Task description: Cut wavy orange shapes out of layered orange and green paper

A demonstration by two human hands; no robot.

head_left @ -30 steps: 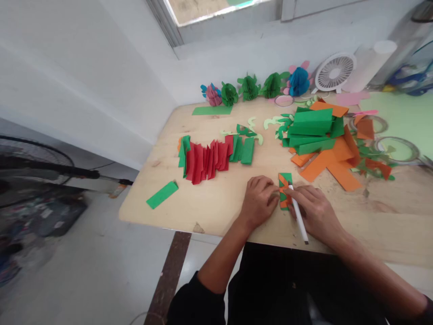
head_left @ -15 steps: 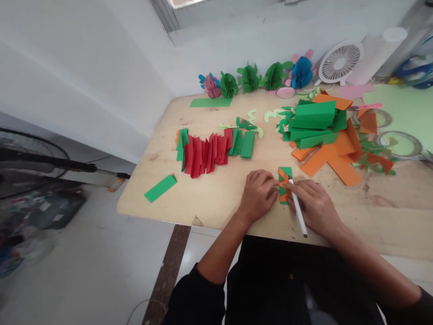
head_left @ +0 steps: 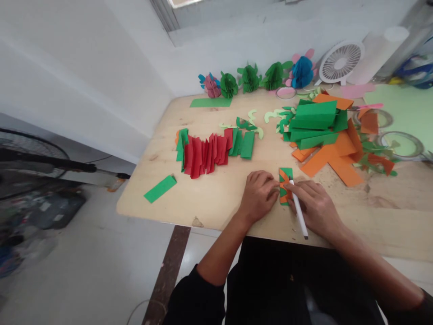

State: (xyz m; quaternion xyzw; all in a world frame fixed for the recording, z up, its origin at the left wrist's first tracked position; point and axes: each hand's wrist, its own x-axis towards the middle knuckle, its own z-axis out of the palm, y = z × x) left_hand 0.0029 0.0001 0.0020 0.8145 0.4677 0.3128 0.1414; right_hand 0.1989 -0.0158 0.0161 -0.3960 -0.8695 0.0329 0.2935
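Note:
A small green paper piece (head_left: pixel 286 172) lies flat near the table's front edge, with an orange cutout (head_left: pixel 283 178) on top of it. From the left, my left hand (head_left: pixel 259 196) presses its curled fingertips on the papers' left edge. My right hand (head_left: pixel 314 205) is closed around a white pen (head_left: pixel 298 210), its fingertips touching the orange cutout from the right. The pen slants toward the front edge, dark end down. Part of the cutout is hidden under the fingers.
Folded red papers (head_left: pixel 206 153) stand left of centre beside green ones (head_left: pixel 248 144). A green strip (head_left: pixel 160 188) lies at left. Green folded papers (head_left: pixel 314 115) and orange strips (head_left: pixel 345 169) are heaped at right. Paper figures (head_left: pixel 250 79) and a white fan (head_left: pixel 341 63) line the wall.

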